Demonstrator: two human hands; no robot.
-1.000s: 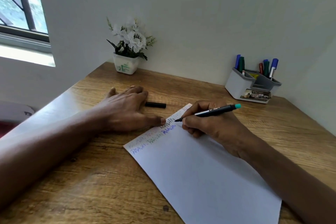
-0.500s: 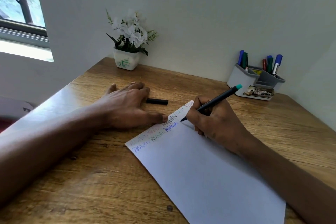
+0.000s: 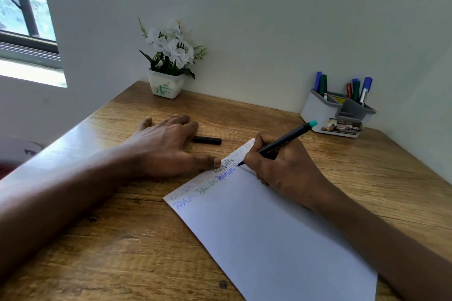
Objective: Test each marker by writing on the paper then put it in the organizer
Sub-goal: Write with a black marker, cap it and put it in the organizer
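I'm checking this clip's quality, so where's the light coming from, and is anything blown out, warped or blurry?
Head view: daylight comes from the window at upper left, its sill blown out; glare washes the left edge of the table; the wide lens bows the table edges; the marker and paper look sharp.

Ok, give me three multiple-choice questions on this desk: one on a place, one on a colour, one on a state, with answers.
1. Where is the black cap? A in the flower pot; B on the desk beside the left hand; C in the organizer.
2. What colour is the end of the marker in the right hand? A red; B yellow; C teal.
3. How is the left hand? A flat, thumb at the paper's edge; B gripping the cap; C raised off the desk.
1 B, it lies on the wood next to that hand; 2 C, the raised end is teal; 3 A, it lies spread on the desk.
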